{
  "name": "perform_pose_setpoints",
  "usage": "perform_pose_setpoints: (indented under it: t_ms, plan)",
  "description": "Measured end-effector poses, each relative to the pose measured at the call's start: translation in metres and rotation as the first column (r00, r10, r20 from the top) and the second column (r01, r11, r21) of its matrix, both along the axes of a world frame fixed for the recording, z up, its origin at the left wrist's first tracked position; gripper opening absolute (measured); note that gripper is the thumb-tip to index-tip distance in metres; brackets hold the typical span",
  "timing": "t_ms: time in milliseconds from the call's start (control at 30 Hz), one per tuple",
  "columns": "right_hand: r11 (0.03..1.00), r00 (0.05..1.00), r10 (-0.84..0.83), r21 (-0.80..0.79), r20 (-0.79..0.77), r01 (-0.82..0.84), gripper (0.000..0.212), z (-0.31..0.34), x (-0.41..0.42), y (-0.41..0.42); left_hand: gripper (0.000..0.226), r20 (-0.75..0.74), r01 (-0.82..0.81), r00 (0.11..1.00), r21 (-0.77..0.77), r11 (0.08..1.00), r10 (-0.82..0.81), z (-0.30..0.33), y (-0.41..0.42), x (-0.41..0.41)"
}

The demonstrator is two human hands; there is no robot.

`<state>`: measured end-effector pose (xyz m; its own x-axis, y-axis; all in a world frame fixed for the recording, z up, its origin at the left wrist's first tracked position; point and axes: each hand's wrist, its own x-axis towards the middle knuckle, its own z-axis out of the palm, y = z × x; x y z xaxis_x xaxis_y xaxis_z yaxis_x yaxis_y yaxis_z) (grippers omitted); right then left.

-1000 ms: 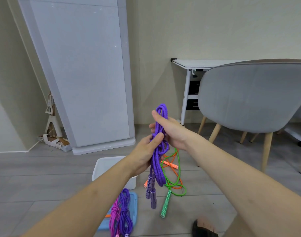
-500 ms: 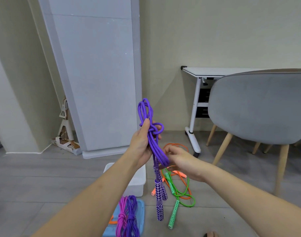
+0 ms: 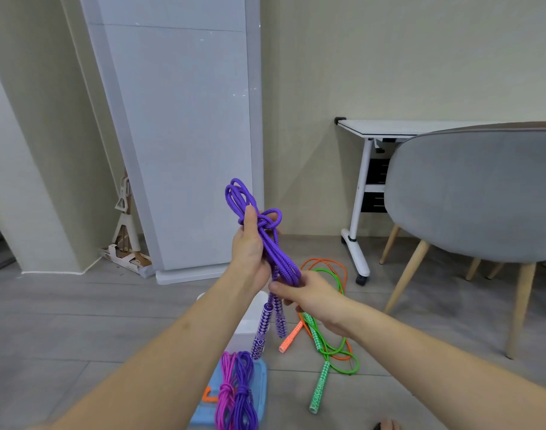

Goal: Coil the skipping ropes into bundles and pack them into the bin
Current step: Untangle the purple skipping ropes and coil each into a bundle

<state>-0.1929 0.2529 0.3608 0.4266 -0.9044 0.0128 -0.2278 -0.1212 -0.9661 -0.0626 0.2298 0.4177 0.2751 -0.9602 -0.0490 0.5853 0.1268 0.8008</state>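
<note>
Fingers (image 3: 250, 225) of both hands clamped around the knotted purple rope (image 3: 273, 252).

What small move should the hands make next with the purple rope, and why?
Probably pull the knot tight. The left hand grips the purple rope just under its loose knot, and the right hand pinches the strands lower down, above the hanging handles. The knot's loops look slack, so drawing the hands apart should close the bundle before it goes to the white bin.
</note>
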Motion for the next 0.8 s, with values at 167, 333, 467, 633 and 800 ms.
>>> perform_pose_setpoints:
  t_ms: [167,333,467,633,800]
  plan:
    - [0.991,0.992,0.036,0.127,0.118,-0.051,0.007,-0.001,0.005,-0.004,0.042,0.002,0.013,1.000,-0.057,0.998,-0.013,0.000,0.001,0.001]
    - [0.975,0.972,0.122,0.156,0.202,-0.155,0.016,0.001,0.002,-0.001,0.041,0.007,-0.070,0.998,0.000,0.998,0.070,0.002,-0.001,0.010]
    - [0.985,0.986,0.139,0.090,0.096,-0.147,0.030,0.004,-0.007,0.001,0.048,-0.005,-0.195,0.981,-0.003,0.981,0.195,0.001,-0.013,0.028]
    - [0.968,0.968,0.240,0.092,-0.073,-0.234,0.032,0.007,-0.021,0.001,0.029,0.004,-0.229,0.973,-0.037,0.973,0.229,0.009,-0.013,0.042]
    - [0.974,0.980,0.196,0.110,0.026,-0.197,0.018,0.015,-0.017,-0.003,0.029,0.056,-0.154,0.986,-0.026,0.988,0.155,0.008,-0.011,0.036]
